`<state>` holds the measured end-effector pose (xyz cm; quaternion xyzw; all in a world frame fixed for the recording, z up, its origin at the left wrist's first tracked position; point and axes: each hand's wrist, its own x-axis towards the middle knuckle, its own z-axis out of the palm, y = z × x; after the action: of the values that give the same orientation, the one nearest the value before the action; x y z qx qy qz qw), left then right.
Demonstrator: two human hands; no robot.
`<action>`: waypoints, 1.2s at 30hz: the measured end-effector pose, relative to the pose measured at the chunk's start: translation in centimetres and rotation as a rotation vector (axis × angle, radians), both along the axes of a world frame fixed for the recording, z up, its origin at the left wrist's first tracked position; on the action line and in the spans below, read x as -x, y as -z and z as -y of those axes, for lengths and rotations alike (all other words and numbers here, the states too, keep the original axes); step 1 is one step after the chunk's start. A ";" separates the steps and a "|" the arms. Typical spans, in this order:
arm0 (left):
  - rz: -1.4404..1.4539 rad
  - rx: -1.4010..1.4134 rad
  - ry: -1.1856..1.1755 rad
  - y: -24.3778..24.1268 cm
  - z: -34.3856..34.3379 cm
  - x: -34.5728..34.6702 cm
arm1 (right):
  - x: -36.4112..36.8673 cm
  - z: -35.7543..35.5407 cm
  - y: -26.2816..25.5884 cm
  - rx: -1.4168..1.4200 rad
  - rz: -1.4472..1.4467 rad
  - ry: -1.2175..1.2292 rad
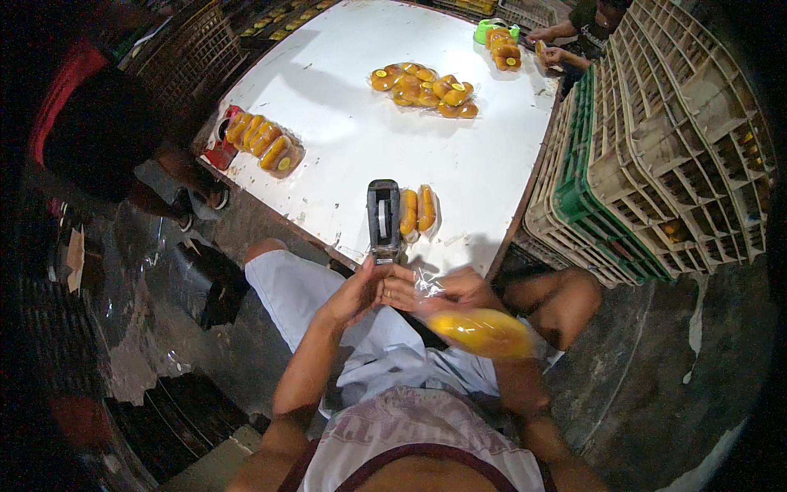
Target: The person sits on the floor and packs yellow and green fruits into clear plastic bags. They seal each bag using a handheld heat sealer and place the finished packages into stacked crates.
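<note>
Over my lap, my right hand (461, 289) grips the gathered neck of a clear plastic bag of golden bread rolls (486, 332); the bag is blurred. My left hand (375, 289) is beside it, its fingers reaching to the twisted plastic and its thumb near the base of a black tape dispenser (383, 215). Whether the left fingers pinch the bag cannot be told. The dispenser stands at the table's near edge with a roll of tape in it. Just right of it lie two bagged packs of rolls (418, 211) side by side on the white table (344, 160).
More bagged rolls (424, 89) lie in a heap farther back. A red dispenser (222, 138) with a row of packs (264, 141) is at the left edge, a green dispenser (492, 27) at the far right. Stacked plastic crates (621, 160) stand right; co-workers are at left and far right.
</note>
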<state>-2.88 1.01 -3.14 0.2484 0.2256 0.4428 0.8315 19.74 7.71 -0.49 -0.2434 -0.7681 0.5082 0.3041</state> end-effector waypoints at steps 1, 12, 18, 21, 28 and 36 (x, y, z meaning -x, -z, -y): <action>-0.160 -0.102 0.032 0.6 0.4 0.2 | 0.8 0.0 -0.5 -0.177 0.119 -0.010; -0.361 0.164 -0.548 -0.4 0.5 -2.7 | 1.2 0.7 0.1 -0.105 0.024 0.336; -0.295 0.086 -0.523 -2.5 0.2 -3.6 | 2.0 0.9 2.9 0.303 0.022 0.644; -0.362 -0.005 -0.515 -2.6 0.3 -3.5 | 2.7 2.6 1.9 -0.536 0.119 0.775; -1.242 -0.709 -0.805 -2.2 0.4 -2.9 | 1.8 2.0 1.0 0.441 -0.025 0.215; -1.179 -0.704 -0.437 -3.0 0.4 -2.2 | 1.8 0.9 1.2 0.402 -0.321 0.075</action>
<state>-0.72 0.62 -0.16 0.6487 0.5252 0.4376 0.3345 17.92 6.77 -1.72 -0.2436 -0.5842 0.6711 0.3860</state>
